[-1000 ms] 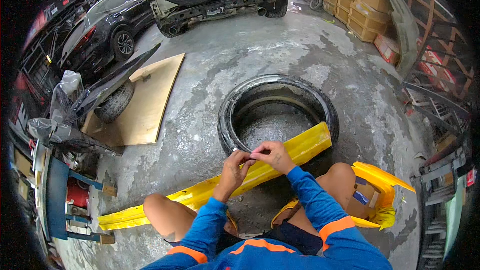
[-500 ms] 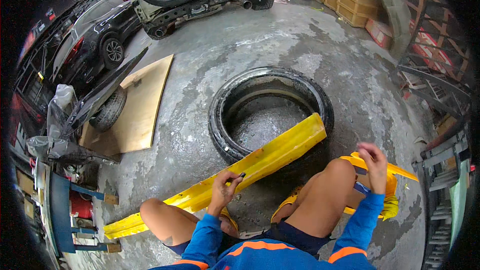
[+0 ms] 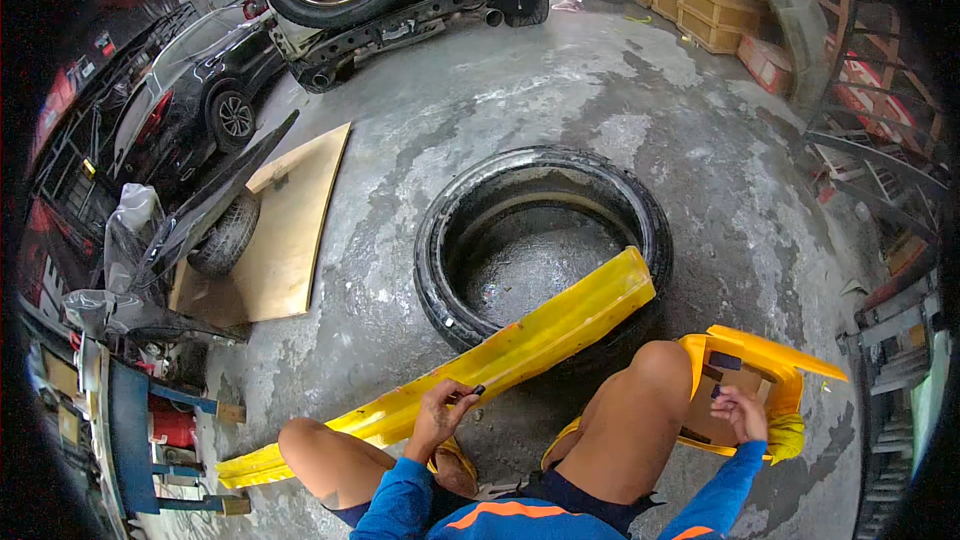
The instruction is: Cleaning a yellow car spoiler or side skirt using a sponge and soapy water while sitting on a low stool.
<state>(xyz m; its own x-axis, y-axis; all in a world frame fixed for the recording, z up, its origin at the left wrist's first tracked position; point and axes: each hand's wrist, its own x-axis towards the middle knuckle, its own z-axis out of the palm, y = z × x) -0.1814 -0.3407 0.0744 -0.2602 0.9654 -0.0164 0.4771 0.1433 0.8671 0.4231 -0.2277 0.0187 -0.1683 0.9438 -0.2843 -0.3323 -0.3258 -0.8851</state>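
Observation:
A long yellow trim panel [image 3: 520,345], probably a car part, slants across in front of me. Its far right end rests on the rim of a black tyre [image 3: 432,285] lying flat. My left hand [image 3: 438,414] is closed in a pinch over the panel, with a small dark piece [image 3: 479,390] sticking out from its fingertips. Over a yellow open container [image 3: 790,395] by my right knee is my right hand [image 3: 741,413], fingers bent. At its fingertips is a small dark bit; whether it is gripped is hard to see. Dark flat pieces [image 3: 726,361] lie in the container.
A yellow cloth [image 3: 788,438] hangs at the container's right side. To the left lie a wooden board [image 3: 285,250] and another tyre [image 3: 228,235]. A blue stand [image 3: 130,430] is at lower left, metal racking [image 3: 880,430] at right. Vehicles stand at the back.
My right hand has come down from beside my knee to over the yellow container. My left hand keeps its pinch above the panel. The whole view has tilted up slightly.

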